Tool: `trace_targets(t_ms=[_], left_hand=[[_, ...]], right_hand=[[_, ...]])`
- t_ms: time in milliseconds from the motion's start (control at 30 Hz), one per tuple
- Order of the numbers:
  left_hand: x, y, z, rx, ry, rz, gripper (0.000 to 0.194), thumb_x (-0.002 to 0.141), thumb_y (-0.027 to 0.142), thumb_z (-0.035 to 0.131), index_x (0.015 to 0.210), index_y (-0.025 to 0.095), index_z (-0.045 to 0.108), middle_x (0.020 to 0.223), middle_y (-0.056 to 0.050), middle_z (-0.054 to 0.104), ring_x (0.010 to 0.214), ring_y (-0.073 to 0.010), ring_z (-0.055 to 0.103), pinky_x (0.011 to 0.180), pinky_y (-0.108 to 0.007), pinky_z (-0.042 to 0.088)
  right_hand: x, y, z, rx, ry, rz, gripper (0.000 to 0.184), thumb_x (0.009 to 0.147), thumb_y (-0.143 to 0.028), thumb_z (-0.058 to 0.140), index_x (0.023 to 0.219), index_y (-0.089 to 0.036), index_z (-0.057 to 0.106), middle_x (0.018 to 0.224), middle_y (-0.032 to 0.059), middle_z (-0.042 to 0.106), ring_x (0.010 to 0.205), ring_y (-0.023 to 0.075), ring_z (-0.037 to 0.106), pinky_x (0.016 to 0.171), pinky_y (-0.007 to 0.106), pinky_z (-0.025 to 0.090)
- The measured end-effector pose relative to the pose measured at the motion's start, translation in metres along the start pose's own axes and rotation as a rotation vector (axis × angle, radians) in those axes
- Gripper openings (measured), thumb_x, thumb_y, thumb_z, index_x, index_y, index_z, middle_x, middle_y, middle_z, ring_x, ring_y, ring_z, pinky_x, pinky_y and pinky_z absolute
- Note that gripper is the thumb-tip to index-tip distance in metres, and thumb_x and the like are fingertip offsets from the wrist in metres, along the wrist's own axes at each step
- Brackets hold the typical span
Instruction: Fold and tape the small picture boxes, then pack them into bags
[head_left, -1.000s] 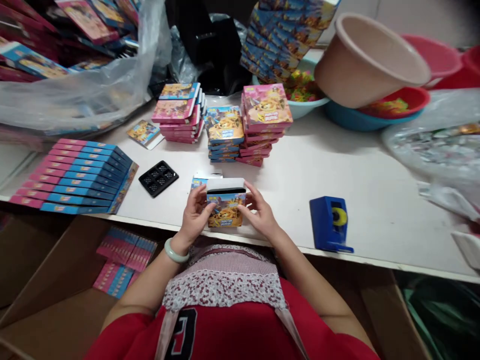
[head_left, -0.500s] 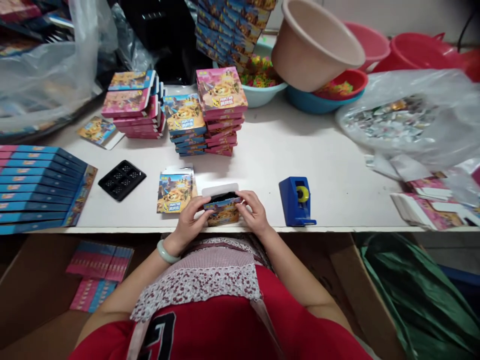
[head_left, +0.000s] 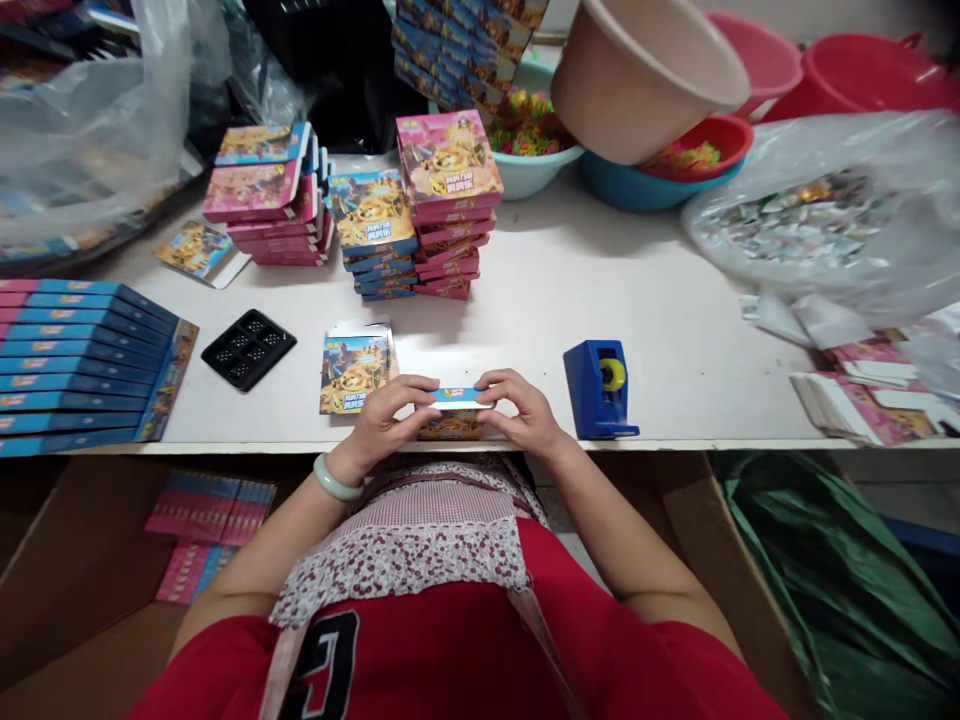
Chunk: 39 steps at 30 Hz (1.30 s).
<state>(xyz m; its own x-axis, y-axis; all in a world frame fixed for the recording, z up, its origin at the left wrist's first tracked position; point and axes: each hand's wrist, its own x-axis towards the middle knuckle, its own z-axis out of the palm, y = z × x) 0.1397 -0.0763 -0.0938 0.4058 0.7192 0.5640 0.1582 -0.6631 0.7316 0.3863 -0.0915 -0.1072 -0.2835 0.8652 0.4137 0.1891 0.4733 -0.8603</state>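
Black tray [head_left: 249, 348] on table [head_left: 615, 280], well apart from hands. Picture box [head_left: 352, 374] just beside left hand [head_left: 381, 420], on its left. Left hand pinched on left end of small box [head_left: 452, 427]. Small box between both hands, by table's front edge, blue flap [head_left: 456, 396] on top. Right hand [head_left: 529, 414] pinched on right end. Tape dispenser [head_left: 589, 390] near, farther right.

"Which colours are shown on the held box [head_left: 454, 397]?"
"Blue, edged with white, is seen on top."
"How is the apron [head_left: 409, 565] patterned?"
"White is dotted with dark red; the tape dispenser [head_left: 583, 388] is coloured blue."
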Motion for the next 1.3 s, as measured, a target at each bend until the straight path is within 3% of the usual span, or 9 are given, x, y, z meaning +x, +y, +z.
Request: trace_targets(t_ms=[233,433,500,667,800,933,1033,1167,1300], left_hand=[[0.013,0.007,0.007,0.023,0.049,-0.096,0.001,0.094,0.018,0.066,0.095,0.018,0.066,0.089,-0.004,0.068,0.083,-0.0156,0.066,0.073,-0.03,0.057],[0.002,-0.002,-0.012,0.099,-0.197,0.154,0.025,0.097,0.019,0.064,0.121,0.024,0.064,0.112,-0.009,0.07,0.102,-0.0173,0.07,0.08,-0.031,0.061],[-0.005,-0.004,-0.015,0.137,-0.208,0.184,0.033,0.097,0.015,0.062,0.128,0.026,0.061,0.118,-0.01,0.069,0.105,-0.0173,0.069,0.079,-0.03,0.061],[-0.005,-0.003,-0.004,0.078,-0.089,0.038,0.026,0.095,0.016,0.065,0.12,0.023,0.062,0.107,-0.006,0.069,0.098,-0.0161,0.069,0.082,-0.03,0.06],[0.006,-0.002,0.015,0.065,0.063,-0.097,0.023,0.091,0.022,0.071,0.113,0.022,0.064,0.1,-0.004,0.067,0.091,-0.016,0.066,0.072,-0.027,0.058],[0.01,-0.007,0.034,0.157,0.147,-0.035,0.021,0.089,0.016,0.072,0.108,0.024,0.068,0.102,-0.003,0.067,0.094,-0.0183,0.066,0.072,-0.03,0.056],[0.008,-0.011,0.041,0.204,0.128,-0.016,0.025,0.089,0.016,0.073,0.112,0.025,0.068,0.104,-0.004,0.067,0.094,-0.0192,0.066,0.072,-0.031,0.055],[0.008,-0.011,0.039,0.231,0.102,-0.013,0.027,0.088,0.017,0.074,0.114,0.026,0.068,0.104,-0.004,0.067,0.094,-0.0194,0.065,0.07,-0.03,0.054],[0.009,-0.009,0.038,0.243,0.103,0.009,0.026,0.088,0.018,0.074,0.113,0.024,0.068,0.103,-0.005,0.068,0.093,-0.0196,0.066,0.068,-0.03,0.054]], right_hand=[[0.007,-0.017,0.005,-0.041,0.083,0.149,0.008,0.093,-0.03,0.066,0.093,-0.022,0.066,0.095,0.0047,0.069,0.086,0.0157,0.067,0.063,0.025,0.055],[-0.008,-0.013,-0.005,-0.15,-0.028,-0.12,0.009,0.096,-0.027,0.065,0.103,-0.025,0.07,0.107,0.0063,0.071,0.097,0.0174,0.069,0.083,0.034,0.06],[-0.014,-0.008,-0.002,-0.166,-0.043,-0.149,0.013,0.097,-0.025,0.062,0.108,-0.027,0.069,0.113,0.007,0.07,0.101,0.0178,0.069,0.085,0.036,0.061],[-0.017,-0.011,0.013,-0.17,0.051,0.049,0.016,0.099,-0.029,0.055,0.108,-0.028,0.067,0.117,0.0087,0.069,0.111,0.0221,0.066,0.091,0.043,0.059],[-0.037,-0.022,-0.023,-0.194,0.199,0.233,0.029,0.096,-0.034,0.059,0.124,-0.027,0.063,0.129,0.0109,0.063,0.116,0.0236,0.062,0.087,0.039,0.059],[-0.086,-0.029,-0.092,-0.607,0.467,0.488,0.02,0.095,-0.032,0.058,0.109,-0.023,0.07,0.108,0.0099,0.065,0.089,0.0215,0.064,0.082,0.038,0.057],[-0.11,-0.029,-0.121,-0.815,0.462,0.672,0.02,0.092,-0.034,0.063,0.101,-0.02,0.074,0.106,0.0117,0.061,0.084,0.0224,0.063,0.085,0.041,0.055],[-0.116,-0.017,-0.121,-0.671,0.481,0.717,0.024,0.088,-0.044,0.068,0.089,-0.021,0.076,0.096,0.0079,0.06,0.085,0.0211,0.062,0.083,0.038,0.055],[-0.122,-0.006,-0.105,-0.211,0.735,0.719,0.039,0.083,-0.06,0.065,0.083,-0.021,0.068,0.093,0.0039,0.06,0.076,0.0155,0.059,0.069,0.032,0.057]])
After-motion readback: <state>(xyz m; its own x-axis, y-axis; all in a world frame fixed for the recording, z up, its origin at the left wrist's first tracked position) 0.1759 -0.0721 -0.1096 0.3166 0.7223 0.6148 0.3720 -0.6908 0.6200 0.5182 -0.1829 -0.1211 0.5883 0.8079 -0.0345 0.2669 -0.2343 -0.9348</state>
